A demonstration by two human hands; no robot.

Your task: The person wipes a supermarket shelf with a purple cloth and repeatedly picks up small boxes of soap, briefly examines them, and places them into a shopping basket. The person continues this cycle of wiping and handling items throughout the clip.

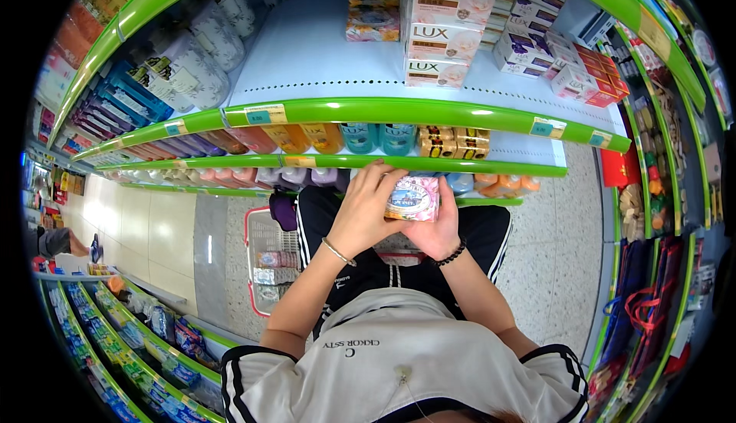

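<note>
Both of my hands hold a small pink floral soap box (412,197) with an oval blue picture on its face. It is in front of my knees, just below the green edge of a shelf. My left hand (369,202) grips the box's left side, fingers bent over its upper edge. Under and along the right side, my right hand (438,227) cups it. Left of my legs, a white shopping basket (261,240) with a red rim holds several small boxes (276,268).
The upper shelf (295,47) carries stacked soap boxes (439,32) at its middle and right, and pump bottles (180,70) at its left. Bottles (310,138) line the lower shelves. Racks (663,154) stand on the right. At far left a person's leg (65,243) shows in the aisle.
</note>
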